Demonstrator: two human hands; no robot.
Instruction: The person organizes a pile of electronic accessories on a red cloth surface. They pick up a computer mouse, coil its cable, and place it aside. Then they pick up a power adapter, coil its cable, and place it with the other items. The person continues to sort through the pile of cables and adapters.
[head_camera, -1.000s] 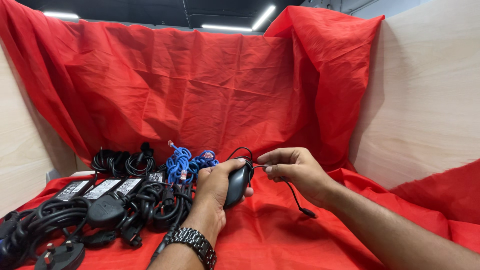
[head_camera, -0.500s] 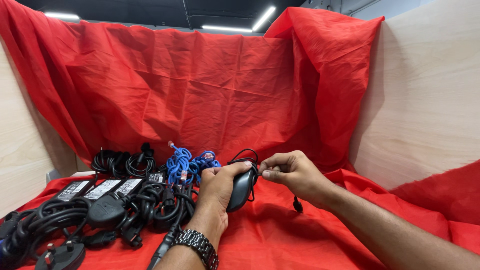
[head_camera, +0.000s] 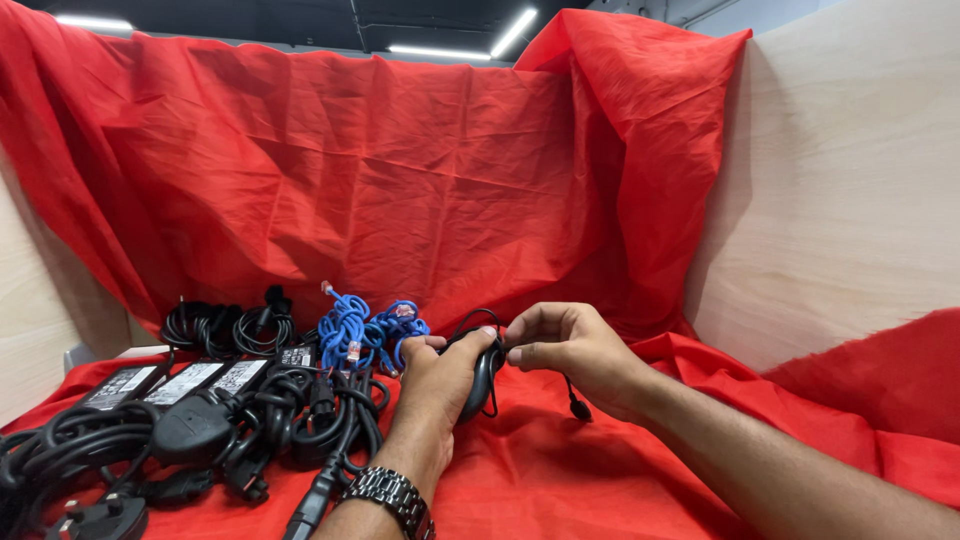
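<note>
Left hand (head_camera: 440, 375) curls closed around a smooth, rounded black computer mouse (head_camera: 484, 382), held just above the wrinkled red cloth (head_camera: 560, 470); a metal-link wristwatch (head_camera: 390, 497) sits on that wrist. Right hand (head_camera: 570, 345) pinches the thin black mouse cable (head_camera: 490, 322) at the mouse's top, the cable's end (head_camera: 579, 409) dangling below. Just left lie coiled blue cables (head_camera: 362, 330), black power adapters (head_camera: 180, 383) and tangled black cords (head_camera: 300, 405). Pale wooden panels (head_camera: 850, 190) flank the draped cloth.
</note>
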